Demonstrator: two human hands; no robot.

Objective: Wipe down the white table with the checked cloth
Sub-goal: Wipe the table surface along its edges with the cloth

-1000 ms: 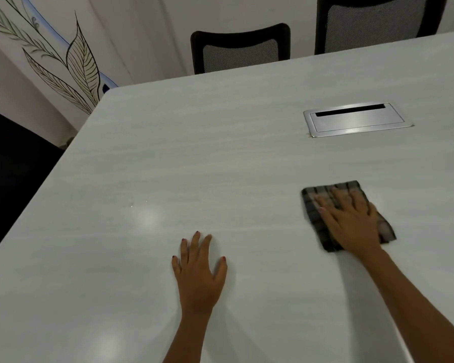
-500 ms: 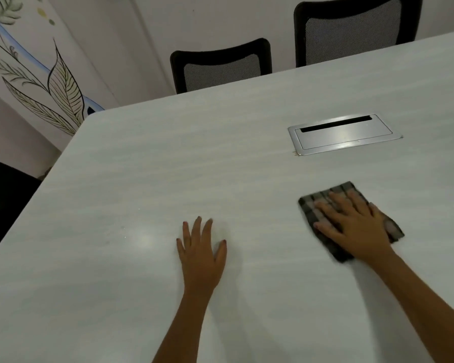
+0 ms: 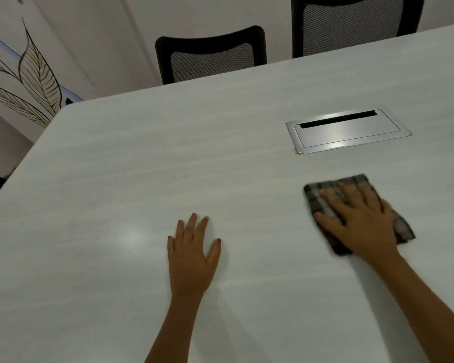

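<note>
We pressed our right hand (image 3: 362, 221), fingers flat, on the dark grey checked cloth (image 3: 317, 197) (edges blurred). Our left hand (image 3: 192, 255) lay spread, holding nothing, on the white rectangular table (image 3: 142, 166).

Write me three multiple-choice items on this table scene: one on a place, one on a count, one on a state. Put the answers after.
1. Where on the table is the checked cloth?
A. in the far left corner
B. under the right hand, nearer than the metal hatch
C. on top of the hatch

2. How many chairs show beyond the table?
A. one
B. three
C. two

3. How is the left hand?
A. flat on the table, holding nothing
B. gripping the cloth
C. raised in the air

Answers: 1 B, the hand presses on it this side of the hatch; 2 C, two black backs show; 3 A, its fingers lie straight on the top.
</note>
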